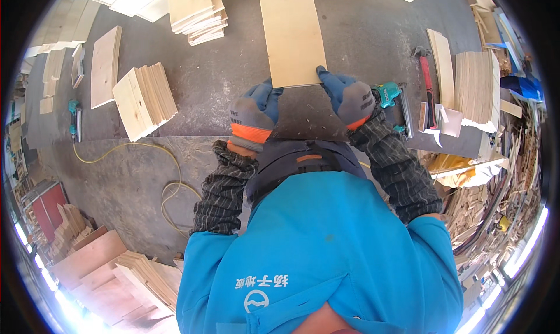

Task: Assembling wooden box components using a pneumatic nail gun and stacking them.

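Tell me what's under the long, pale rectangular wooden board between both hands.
The dark, flat tabletop shows on either side of the pale wooden board; whatever lies directly beneath is covered.

Dark table [210,92] bearing stacked wooden boards [146,98]

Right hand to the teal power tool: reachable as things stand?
Likely yes: the teal power tool lies just right of the right hand, nothing visible between, though that hand is at the pale board's near corner.
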The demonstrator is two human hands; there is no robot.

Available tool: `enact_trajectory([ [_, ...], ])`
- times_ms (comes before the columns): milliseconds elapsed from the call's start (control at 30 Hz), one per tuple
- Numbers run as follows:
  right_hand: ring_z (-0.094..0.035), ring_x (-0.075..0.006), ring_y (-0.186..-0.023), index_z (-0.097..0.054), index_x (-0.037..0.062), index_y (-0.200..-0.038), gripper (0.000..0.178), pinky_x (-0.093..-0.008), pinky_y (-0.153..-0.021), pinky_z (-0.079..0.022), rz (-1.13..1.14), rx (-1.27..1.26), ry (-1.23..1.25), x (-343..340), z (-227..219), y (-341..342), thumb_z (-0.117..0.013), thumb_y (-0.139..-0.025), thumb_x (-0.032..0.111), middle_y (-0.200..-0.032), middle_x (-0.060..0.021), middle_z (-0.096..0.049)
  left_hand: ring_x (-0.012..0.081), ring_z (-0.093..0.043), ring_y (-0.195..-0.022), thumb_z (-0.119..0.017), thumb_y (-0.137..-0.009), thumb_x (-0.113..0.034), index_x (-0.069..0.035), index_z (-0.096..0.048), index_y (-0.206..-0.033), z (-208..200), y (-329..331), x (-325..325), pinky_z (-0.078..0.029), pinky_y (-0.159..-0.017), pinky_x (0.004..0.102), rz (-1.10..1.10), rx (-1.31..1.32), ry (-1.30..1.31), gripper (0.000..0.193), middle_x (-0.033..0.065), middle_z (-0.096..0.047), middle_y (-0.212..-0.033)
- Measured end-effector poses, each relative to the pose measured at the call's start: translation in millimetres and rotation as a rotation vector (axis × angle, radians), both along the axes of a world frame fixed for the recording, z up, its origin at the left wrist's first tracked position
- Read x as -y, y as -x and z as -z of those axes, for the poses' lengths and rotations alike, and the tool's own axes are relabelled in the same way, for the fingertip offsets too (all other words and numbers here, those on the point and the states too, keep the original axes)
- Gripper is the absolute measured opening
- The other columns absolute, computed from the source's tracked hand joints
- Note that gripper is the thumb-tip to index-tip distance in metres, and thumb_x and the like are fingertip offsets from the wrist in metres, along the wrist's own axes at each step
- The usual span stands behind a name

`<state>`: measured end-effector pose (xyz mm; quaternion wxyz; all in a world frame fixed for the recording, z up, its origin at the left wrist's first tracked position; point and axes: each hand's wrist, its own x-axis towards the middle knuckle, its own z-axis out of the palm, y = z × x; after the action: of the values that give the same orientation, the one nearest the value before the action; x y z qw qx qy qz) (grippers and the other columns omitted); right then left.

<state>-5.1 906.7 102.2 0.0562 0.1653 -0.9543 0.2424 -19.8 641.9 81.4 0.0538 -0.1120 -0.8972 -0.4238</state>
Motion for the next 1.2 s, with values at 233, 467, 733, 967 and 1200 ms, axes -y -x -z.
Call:
enact_trajectory([
  [233,-0.073,-0.0357,-0.08,-0.068,0.0062,-0.145,0.045,-0.0441,-0.068,-0.058,-0.006,0.016,-0.097,-3.2,-1.4,-1.0,-0.065,-0.1,0.006,-0.096,-0.0191,-0.075,0.0382,-0.077,-0.104,-0.081,-0.098,-0.029,-0.009,-0.08,-0.129,-25.8,-2.6,1.9,-0.061,-0.09,0.0457,-0.04,0.146,0.049,0.036,0.0225,-0.079,-0.113],
  [467,-0.074,-0.0355,-0.084,-0.065,0.0055,-0.148,0.051,-0.0444,-0.071,-0.06,-0.015,0.01,-0.059,0.3,-5.8,-1.6,-0.066,-0.097,0.006,-0.102,-0.018,-0.077,0.0447,-0.069,-0.126,-0.089,-0.089,-0.041,-0.013,-0.077,-0.134,-34.5,16.6,-22.3,-0.056,-0.109,0.0522,0.073,-0.281,0.24,0.054,0.0238,-0.064,-0.15],
  [733,-0.076,-0.0325,-0.091,-0.065,0.0038,-0.149,0.052,-0.0417,-0.077,-0.061,-0.039,0.081,0.029,-9.7,-9.6,-3.2,-0.068,-0.096,0.005,-0.112,-0.0188,-0.078,0.0434,-0.072,-0.125,-0.093,-0.086,-0.024,-0.009,-0.077,-0.132,11.4,17.4,-32.5,-0.065,-0.096,0.0447,0.115,-0.199,-0.015,0.051,0.0251,-0.062,-0.15],
  [967,-0.073,-0.0338,-0.126,-0.057,0.003,-0.156,0.068,-0.0409,-0.103,-0.058,0.624,0.169,0.235,-138.9,63.6,-71.0,-0.084,-0.096,0.02,-0.145,-0.0254,-0.069,0.0408,-0.077,-0.114,-0.091,-0.087,-0.028,-0.009,-0.079,-0.124,22.1,24.2,-30.1,-0.067,-0.086,0.043,0.116,-0.326,0.005,0.043,0.0213,-0.063,-0.15],
  [1200,-0.07,-0.0513,-0.12,-0.027,0.0074,-0.17,0.102,-0.0557,-0.1,-0.057,0.775,0.402,-0.26,-168.2,129.2,-117.4,-0.085,-0.09,0.035,-0.14,-0.0292,-0.068,0.0408,-0.076,-0.115,-0.093,-0.084,-0.031,-0.01,-0.079,-0.123,29.0,26.1,-26.0,-0.068,-0.086,0.043,0.132,-0.342,0.01,0.047,0.0205,-0.063,-0.15],
])
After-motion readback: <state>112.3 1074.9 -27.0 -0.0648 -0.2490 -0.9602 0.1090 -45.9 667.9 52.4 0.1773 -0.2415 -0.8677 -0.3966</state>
